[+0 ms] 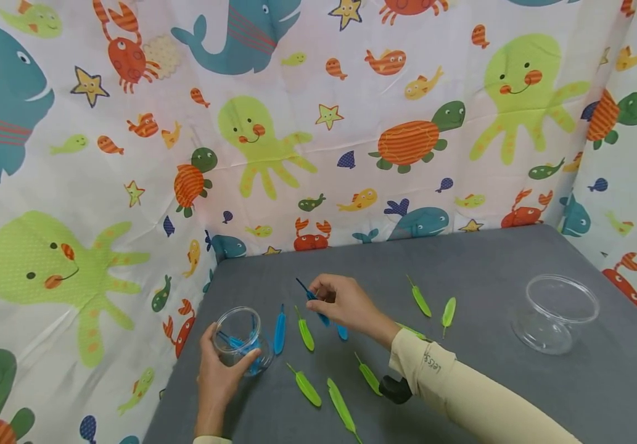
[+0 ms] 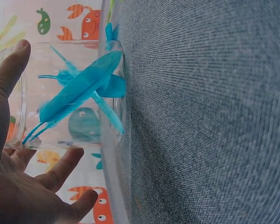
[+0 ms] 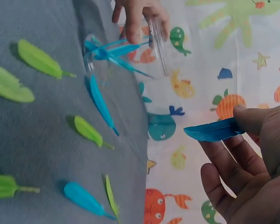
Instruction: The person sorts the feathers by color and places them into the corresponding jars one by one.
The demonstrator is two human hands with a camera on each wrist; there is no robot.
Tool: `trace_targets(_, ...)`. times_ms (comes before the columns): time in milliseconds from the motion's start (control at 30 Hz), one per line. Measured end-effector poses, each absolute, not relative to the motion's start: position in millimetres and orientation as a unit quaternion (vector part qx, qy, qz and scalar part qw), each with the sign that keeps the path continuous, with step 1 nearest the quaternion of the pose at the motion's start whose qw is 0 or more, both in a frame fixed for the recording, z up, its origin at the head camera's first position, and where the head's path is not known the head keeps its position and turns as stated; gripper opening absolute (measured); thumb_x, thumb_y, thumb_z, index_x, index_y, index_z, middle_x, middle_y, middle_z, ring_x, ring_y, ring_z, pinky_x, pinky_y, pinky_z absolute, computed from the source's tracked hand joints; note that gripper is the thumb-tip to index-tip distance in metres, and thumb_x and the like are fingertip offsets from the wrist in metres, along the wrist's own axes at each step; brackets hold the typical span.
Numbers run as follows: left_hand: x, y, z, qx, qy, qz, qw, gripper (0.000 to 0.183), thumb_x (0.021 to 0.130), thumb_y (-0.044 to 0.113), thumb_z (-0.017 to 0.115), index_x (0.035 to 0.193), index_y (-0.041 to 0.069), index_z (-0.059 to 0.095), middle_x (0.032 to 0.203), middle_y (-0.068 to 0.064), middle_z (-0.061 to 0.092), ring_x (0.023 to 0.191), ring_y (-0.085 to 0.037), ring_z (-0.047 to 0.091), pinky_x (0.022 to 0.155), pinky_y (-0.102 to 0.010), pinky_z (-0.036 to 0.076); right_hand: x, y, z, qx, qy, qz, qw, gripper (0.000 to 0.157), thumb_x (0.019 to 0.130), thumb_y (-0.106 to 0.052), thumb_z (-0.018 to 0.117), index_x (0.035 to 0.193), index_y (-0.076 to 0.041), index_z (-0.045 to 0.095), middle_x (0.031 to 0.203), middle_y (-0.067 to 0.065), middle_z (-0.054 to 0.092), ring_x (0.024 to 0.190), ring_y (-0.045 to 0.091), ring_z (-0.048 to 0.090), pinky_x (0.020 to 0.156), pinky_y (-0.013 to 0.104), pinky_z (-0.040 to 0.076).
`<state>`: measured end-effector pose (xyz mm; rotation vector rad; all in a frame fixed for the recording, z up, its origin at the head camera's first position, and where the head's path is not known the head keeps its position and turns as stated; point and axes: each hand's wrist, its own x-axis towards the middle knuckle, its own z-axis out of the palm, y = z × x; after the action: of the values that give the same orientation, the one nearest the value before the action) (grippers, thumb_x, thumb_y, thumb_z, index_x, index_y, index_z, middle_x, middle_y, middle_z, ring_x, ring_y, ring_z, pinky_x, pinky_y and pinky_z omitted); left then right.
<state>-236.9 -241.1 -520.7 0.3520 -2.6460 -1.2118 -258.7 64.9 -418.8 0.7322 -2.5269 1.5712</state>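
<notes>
On the left, my left hand [image 1: 215, 373] holds a clear round jar [image 1: 266, 359], thumb on one side and fingers on the other. Several blue feathers [image 2: 79, 91] lie crossed inside it. My right hand [image 1: 351, 302] pinches one blue feather [image 3: 212, 130] between thumb and fingertips, raised over the table, its dark quill pointing up and left in the head view. A loose blue feather [image 1: 280, 333] rests on the table just right of the jar. Another blue feather [image 1: 342, 332] lies below the right hand, partly hidden by it.
Green feathers lie scattered over the grey table [image 1: 473, 394], including one green feather [image 1: 308, 388] in front and another green feather [image 1: 420, 301] farther back. A second clear jar [image 1: 546, 336] stands at the right. A curtain [image 1: 351, 172] printed with sea animals surrounds the table.
</notes>
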Motion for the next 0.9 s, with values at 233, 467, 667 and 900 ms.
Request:
trace_targets(233,-238.3,-238.9,-521.7,0.120,-0.900,-0.407,0.102,0.118,0.075,0.046,0.090,0.163,0.025,0.014,0.166,-0.013,0.029,0.137,-0.049,0.045,0.104,-0.077,0.030,-262.8,44.3,-418.9,0.224,-0.829,0.510,0.042,0.015,0.095,-0.018,0.073,0.109,-0.013,0.070,0.091,0.000,0.072,0.072,0.009,0.063,0.067,0.024,0.053)
trace_targets(467,-239.1,-236.9,-520.0,0.115,-0.898,-0.413,0.099,0.118,0.075,0.046,0.089,0.163,0.025,0.013,0.165,-0.016,0.031,0.136,-0.050,0.044,0.105,-0.079,0.023,-266.0,28.2,-416.7,0.212,-0.826,0.522,0.033,0.019,0.095,-0.020,0.073,0.113,-0.014,0.070,0.096,0.001,0.071,0.080,0.012,0.064,0.071,0.025,0.054)
trace_targets(667,-238.9,-237.7,-520.8,0.117,-0.896,-0.419,0.095,0.119,0.075,0.047,0.090,0.163,0.025,0.013,0.166,-0.016,0.028,0.136,-0.051,0.042,0.106,-0.078,0.019,-270.8,12.6,-417.5,0.215,-0.826,0.520,0.035,0.021,0.094,-0.020,0.074,0.115,-0.015,0.070,0.097,0.000,0.071,0.082,0.012,0.066,0.073,0.024,0.054)
trace_targets(900,-237.1,-242.0,-520.6,0.117,-0.895,-0.419,0.096,0.120,0.075,0.046,0.090,0.163,0.024,0.011,0.167,-0.017,0.026,0.136,-0.052,0.042,0.105,-0.079,0.018,-275.0,-3.3,-417.2,0.208,-0.824,0.526,0.032,0.021,0.095,-0.021,0.074,0.115,-0.017,0.070,0.100,0.000,0.070,0.085,0.013,0.065,0.075,0.025,0.055)
